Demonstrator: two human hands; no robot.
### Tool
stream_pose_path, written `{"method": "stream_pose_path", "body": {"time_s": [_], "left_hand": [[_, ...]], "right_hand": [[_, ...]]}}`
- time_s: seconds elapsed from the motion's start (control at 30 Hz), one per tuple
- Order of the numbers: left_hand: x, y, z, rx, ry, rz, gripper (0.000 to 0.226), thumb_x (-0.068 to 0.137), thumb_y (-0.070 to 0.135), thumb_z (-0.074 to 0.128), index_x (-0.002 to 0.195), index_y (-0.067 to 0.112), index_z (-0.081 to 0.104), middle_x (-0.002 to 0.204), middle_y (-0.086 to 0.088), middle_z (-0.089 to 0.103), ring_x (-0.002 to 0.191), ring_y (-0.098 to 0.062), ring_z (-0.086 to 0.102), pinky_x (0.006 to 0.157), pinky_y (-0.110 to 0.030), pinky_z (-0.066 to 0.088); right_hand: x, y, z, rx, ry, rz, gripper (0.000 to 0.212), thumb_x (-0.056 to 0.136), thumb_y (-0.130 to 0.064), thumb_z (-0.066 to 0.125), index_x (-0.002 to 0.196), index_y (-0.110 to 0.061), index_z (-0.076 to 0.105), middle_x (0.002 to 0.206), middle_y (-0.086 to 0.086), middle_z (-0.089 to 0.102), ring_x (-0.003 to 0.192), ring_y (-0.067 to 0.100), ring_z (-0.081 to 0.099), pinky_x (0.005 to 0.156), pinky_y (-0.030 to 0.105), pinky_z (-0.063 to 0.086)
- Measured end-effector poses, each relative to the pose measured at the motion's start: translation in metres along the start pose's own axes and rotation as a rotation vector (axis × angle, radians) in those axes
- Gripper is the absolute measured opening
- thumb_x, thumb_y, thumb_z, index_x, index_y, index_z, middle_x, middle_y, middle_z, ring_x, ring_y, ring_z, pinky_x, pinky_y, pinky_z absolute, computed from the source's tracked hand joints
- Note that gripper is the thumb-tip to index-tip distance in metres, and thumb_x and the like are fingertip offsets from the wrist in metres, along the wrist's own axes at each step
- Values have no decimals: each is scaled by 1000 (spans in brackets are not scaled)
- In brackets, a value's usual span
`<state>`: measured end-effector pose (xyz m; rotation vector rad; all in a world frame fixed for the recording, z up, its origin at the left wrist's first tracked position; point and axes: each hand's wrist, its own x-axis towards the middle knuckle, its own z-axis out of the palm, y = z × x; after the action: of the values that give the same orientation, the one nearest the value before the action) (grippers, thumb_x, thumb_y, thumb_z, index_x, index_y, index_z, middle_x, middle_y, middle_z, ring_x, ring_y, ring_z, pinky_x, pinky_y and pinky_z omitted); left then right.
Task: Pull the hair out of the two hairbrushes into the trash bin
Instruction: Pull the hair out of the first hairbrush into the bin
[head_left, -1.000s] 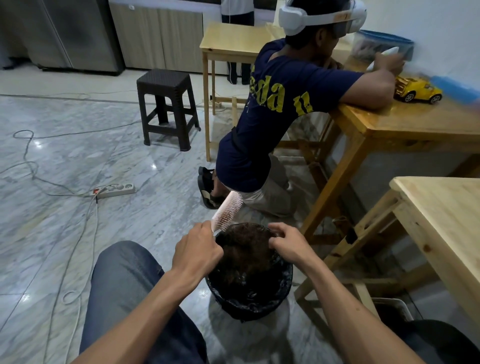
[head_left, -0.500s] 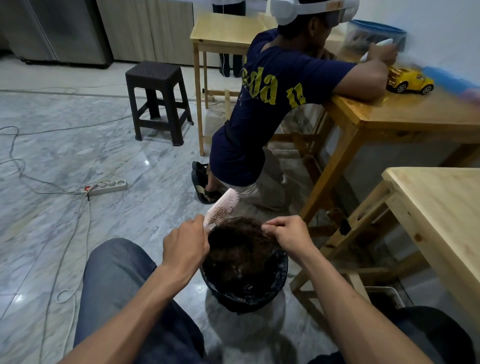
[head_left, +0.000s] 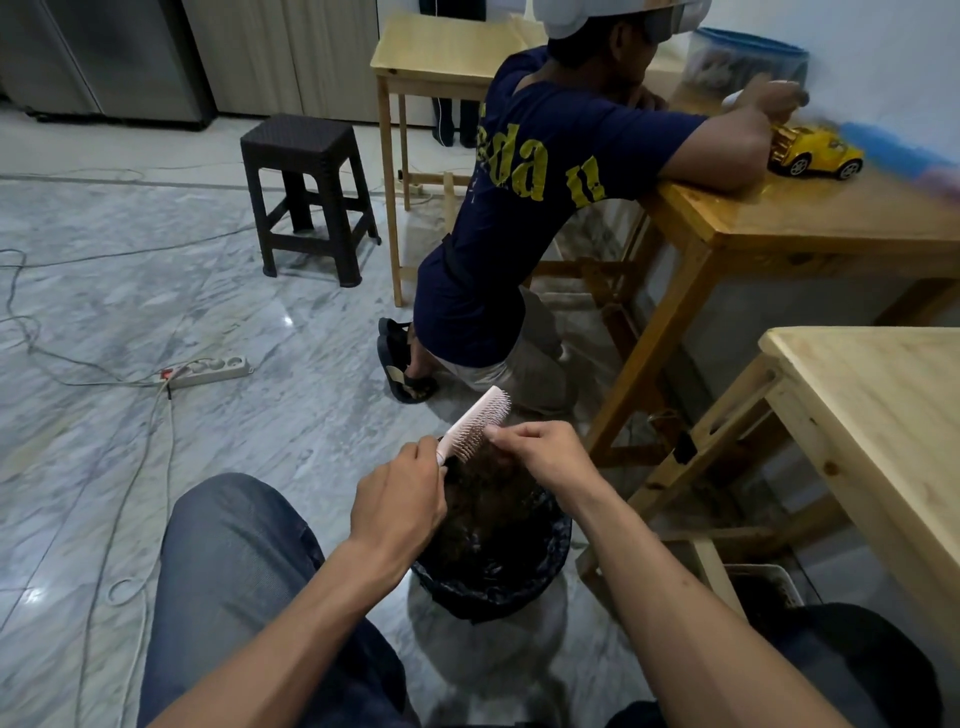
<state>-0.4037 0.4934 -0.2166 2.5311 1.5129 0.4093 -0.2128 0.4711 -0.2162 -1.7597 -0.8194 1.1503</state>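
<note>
Pale pink plastic, the hairbrush (head_left: 475, 425) looks light and stiff: the left hand (head_left: 400, 501) wraps its handle, the right hand (head_left: 545, 451) fingertips pinch narrow at the bristles above the trash bin (head_left: 493, 592), where soft hair surely slips

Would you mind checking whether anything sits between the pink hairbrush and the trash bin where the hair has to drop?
Nothing visible does. The left hand holds the pink hairbrush just above the far rim of the trash bin, which is open. The right hand is pinching at the bristles, beside the drop path.
</note>
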Motion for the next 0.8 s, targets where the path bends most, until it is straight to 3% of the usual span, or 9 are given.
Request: {"method": "stream_pose_path", "body": {"time_s": [0.17,0.37,0.43,0.5,0.57,0.63,0.67,0.73,0.8], "left_hand": [[-2,-6,0,-26,-14,-50,23,101,30,45,117,16,53,94,-3,62,64,-25,53,53,-33,36],[4,-22,-6,-37,35,-170,21,100,28,46,113,13,53,92,-6,64,66,-27,51,56,-36,36],[5,-20,-7,-41,29,-151,22,101,29,45,113,13,53,92,-5,63,64,-25,50,56,-36,36],[5,-15,-7,-39,19,-117,21,101,30,45,113,14,52,92,-4,63,65,-26,52,54,-35,36],[4,-9,-5,-44,12,-89,20,101,30,45,112,15,52,92,-4,62,67,-28,56,54,-35,37],[4,-4,-3,-63,7,-60,20,100,30,46,112,16,52,93,-5,62,70,-30,60,54,-37,41],[4,-1,-2,-76,6,-44,21,100,31,46,114,16,52,93,-5,62,72,-31,61,56,-39,45],[3,2,-2,-94,2,-28,22,99,31,46,116,17,51,96,-4,63,75,-32,63,61,-43,52],[4,2,-3,-94,7,-27,22,100,32,46,116,18,51,96,-3,63,75,-31,63,62,-43,53]], "right_hand": [[-2,-4,3,38,144,24,16,88,-22,81,89,-5,83,91,13,82,82,17,72,80,31,58],[6,3,-32,81,369,180,12,89,-23,78,82,-13,79,92,7,79,96,27,74,95,44,58],[3,5,-34,-16,311,172,12,92,-24,76,83,-17,77,100,7,79,101,25,72,99,43,56],[0,4,-30,-106,172,107,11,94,-29,74,98,-20,78,115,3,76,111,21,69,101,36,51],[-5,-2,-22,-171,35,23,44,91,-41,75,130,-20,70,127,-3,68,119,15,62,100,30,46],[-5,-3,-13,-194,-71,-45,67,85,-50,78,144,-25,60,132,-8,64,119,9,61,99,26,45],[-8,-4,-9,-213,-129,-74,65,83,-51,81,141,-27,62,128,-11,66,115,3,62,96,23,46],[-9,-6,-3,-271,-209,-95,37,85,-44,83,119,-32,72,110,-16,74,100,-3,67,91,22,53],[-5,-3,0,-301,-141,-137,17,87,-36,82,101,-25,83,97,-8,81,96,6,74,96,35,58]]}}
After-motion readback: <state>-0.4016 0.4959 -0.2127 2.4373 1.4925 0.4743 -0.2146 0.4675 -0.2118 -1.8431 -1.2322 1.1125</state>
